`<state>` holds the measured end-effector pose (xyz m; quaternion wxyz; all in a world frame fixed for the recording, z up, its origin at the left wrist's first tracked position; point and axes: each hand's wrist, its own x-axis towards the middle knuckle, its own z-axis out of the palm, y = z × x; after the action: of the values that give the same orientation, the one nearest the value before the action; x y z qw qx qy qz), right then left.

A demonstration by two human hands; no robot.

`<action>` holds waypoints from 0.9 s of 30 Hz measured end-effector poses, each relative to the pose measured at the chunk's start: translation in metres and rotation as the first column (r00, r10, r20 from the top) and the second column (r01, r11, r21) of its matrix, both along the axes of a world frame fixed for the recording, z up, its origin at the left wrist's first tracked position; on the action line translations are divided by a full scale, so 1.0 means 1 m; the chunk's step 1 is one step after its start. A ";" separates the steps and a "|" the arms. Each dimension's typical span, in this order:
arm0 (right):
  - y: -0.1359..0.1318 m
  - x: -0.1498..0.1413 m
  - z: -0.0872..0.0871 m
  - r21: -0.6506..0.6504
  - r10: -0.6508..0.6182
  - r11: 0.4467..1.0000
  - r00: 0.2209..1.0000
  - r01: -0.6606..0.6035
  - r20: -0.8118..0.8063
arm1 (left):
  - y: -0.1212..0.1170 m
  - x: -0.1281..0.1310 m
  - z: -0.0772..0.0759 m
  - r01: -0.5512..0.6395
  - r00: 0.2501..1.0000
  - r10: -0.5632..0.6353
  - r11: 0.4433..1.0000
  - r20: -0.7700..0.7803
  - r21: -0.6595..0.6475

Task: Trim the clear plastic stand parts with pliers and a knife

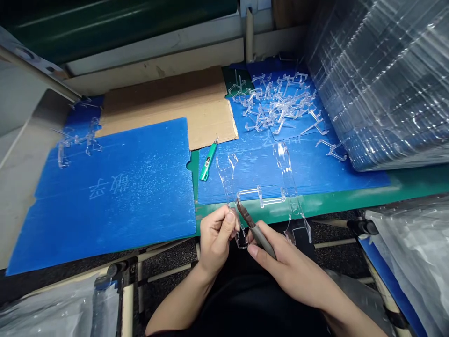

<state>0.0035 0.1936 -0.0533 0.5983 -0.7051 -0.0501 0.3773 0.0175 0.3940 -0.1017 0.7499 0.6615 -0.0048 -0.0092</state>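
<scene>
My left hand [216,236] is closed on one end of a clear plastic moulded frame [261,194] that reaches from my lap over the bench edge. My right hand [280,262] grips a grey-handled cutting tool [256,229], its tip touching the frame close to my left thumb. Both hands sit just in front of the green bench edge [351,199].
A green-handled tool [207,161] lies at the seam between two blue sheets [115,187]. Several clear trimmed sprue pieces [277,103] are heaped at the back right, a few more [75,140] at the left. A tall stack of clear trays [382,79] fills the right. Cardboard [182,100] lies behind.
</scene>
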 end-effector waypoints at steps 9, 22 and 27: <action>0.002 -0.003 0.004 -0.009 0.019 1.000 0.999 -0.020 -0.042 | -0.004 -0.002 0.002 -0.020 0.999 0.020 0.999 0.027 0.030; -0.013 -0.003 0.001 -0.030 0.147 0.988 0.987 -0.149 -0.066 | 0.000 -0.008 0.001 0.083 0.995 -0.084 0.996 -0.049 -0.010; -0.014 -0.001 0.003 0.010 0.155 0.988 0.983 -0.154 -0.098 | -0.002 -0.010 0.004 0.099 0.990 -0.105 0.993 -0.099 -0.062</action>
<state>0.0021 0.1792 -0.0506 0.5699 -0.6788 -0.0754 0.4569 0.0077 0.3916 -0.0977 0.7662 0.6374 -0.0008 -0.0813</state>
